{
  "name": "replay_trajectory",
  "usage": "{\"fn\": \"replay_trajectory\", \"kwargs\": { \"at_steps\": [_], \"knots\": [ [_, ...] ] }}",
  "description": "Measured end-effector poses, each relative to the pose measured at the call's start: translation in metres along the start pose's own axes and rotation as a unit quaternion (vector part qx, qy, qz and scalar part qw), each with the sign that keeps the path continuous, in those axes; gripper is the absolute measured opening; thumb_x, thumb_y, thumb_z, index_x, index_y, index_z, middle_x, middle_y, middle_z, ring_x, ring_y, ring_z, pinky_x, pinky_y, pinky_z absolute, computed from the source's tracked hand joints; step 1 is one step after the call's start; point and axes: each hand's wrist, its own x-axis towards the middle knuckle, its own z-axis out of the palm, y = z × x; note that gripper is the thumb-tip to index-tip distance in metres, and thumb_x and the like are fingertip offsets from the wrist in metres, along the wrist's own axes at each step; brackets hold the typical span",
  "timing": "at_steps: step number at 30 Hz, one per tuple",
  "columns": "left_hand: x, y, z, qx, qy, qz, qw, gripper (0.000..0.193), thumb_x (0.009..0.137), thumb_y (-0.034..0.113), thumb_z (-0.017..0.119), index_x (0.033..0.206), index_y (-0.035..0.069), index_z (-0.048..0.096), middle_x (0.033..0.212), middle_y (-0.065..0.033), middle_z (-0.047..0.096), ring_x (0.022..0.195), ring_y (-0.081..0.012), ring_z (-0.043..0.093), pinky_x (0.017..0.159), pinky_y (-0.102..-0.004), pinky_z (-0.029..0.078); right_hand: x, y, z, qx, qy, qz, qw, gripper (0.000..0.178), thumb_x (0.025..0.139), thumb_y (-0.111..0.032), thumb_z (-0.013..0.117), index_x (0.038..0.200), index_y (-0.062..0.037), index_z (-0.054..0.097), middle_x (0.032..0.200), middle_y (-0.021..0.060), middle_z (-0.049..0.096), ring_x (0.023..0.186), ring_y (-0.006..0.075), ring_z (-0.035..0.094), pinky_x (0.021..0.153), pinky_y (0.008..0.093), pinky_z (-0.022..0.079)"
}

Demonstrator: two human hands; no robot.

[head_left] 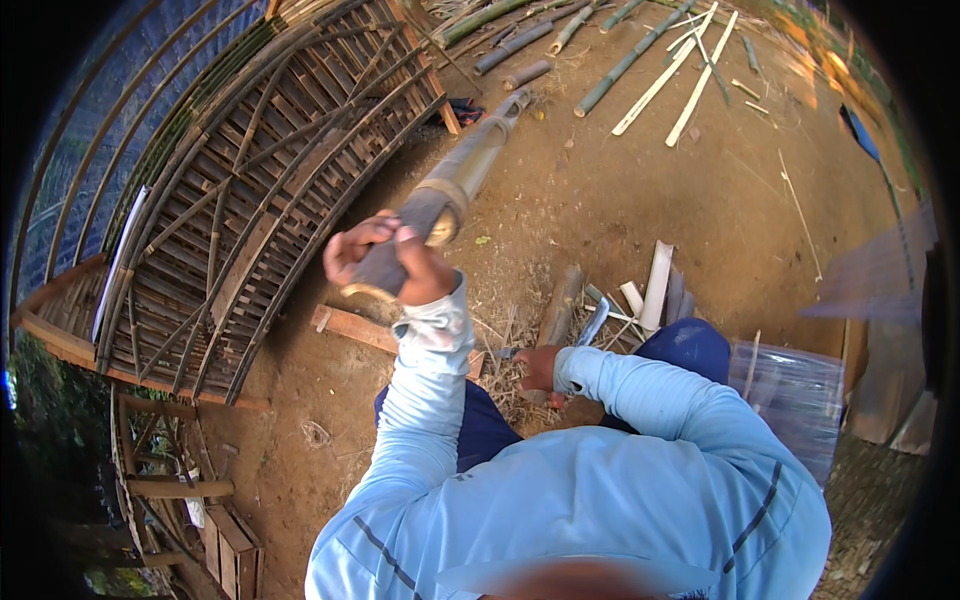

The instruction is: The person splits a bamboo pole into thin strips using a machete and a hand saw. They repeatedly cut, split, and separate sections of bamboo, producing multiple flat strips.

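Observation:
My left hand (390, 262) is raised ahead on the left, closed around the near end of a thick, dark bamboo pole (470, 163). The pole slants away to the upper right, and a pale cut shows partway along it. Low between my knees, my right hand (538, 369) is closed around what looks like a knife. A pale, bluish metal blade (593, 323) shows just beyond that hand. The handle is mostly hidden by the fingers. Shavings (510, 335) lie on the dirt by the right hand, alongside a short bamboo piece (560, 305).
A large slatted bamboo frame (250, 200) stands on the left, close to the pole. Split white strips (665, 75) and green bamboo poles (630, 65) lie far ahead. Cut pieces (657, 285) lie by my right knee. Clear plastic sheeting (790, 400) is at the right.

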Motion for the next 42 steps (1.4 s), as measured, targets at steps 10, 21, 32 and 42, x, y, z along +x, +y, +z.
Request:
{"fn": "replay_trajectory", "kwargs": {
  "at_steps": [10, 21, 32, 42],
  "knots": [
    [0.051, 0.116, -0.049, -0.021, 0.087, -0.031, 0.995, 0.048, 0.082, -0.003, 0.062, 0.125, 0.008, 0.041, 0.083, -0.0041, 0.054, 0.08, -0.0177, 0.06, 0.078, -0.0386, 0.055, 0.052, -0.029, -0.023, 0.616, 0.05, -0.014, 0.786, 0.092, 0.089, -0.072, 0.053, 0.152, -0.0085, 0.033, 0.117, 0.0153, 0.059, 0.085, 0.0251, 0.066, 0.07, 0.0416, 0.055],
    [-0.038, 0.184, -0.136, 0.183, 0.05, -0.143, 0.971, 0.063, 0.086, 0.03, 0.074, 0.134, 0.009, 0.038, 0.121, -0.0142, 0.055, 0.119, -0.0285, 0.052, 0.108, -0.0472, 0.04, 0.092, -0.098, -0.039, 0.685, 0.117, -0.059, 0.717, 0.066, 0.094, -0.058, 0.055, 0.135, -0.0083, 0.047, 0.112, 0.0131, 0.065, 0.095, 0.0288, 0.069, 0.078, 0.0452, 0.058],
    [-0.064, 0.226, -0.192, 0.384, -0.11, -0.231, 0.887, 0.084, 0.091, 0.042, 0.07, 0.147, -0.002, 0.026, 0.148, -0.0221, 0.04, 0.14, -0.0321, 0.038, 0.117, -0.0471, 0.031, 0.077, -0.112, -0.02, 0.578, 0.111, 0.0, 0.808, 0.045, 0.086, -0.018, 0.062, 0.127, 0.0001, 0.055, 0.104, 0.015, 0.068, 0.076, 0.0265, 0.068, 0.066, 0.0382, 0.057],
    [-0.018, 0.263, -0.265, 0.425, -0.15, -0.473, 0.757, 0.063, 0.096, 0.026, 0.065, 0.145, -0.001, 0.036, 0.143, -0.021, 0.047, 0.132, -0.0322, 0.047, 0.109, -0.0436, 0.041, 0.07, -0.118, -0.015, 0.558, 0.102, -0.009, 0.824, 0.041, 0.088, -0.02, 0.06, 0.125, -0.0046, 0.058, 0.104, 0.0154, 0.07, 0.08, 0.0287, 0.071, 0.061, 0.0402, 0.056]
  ]
}}
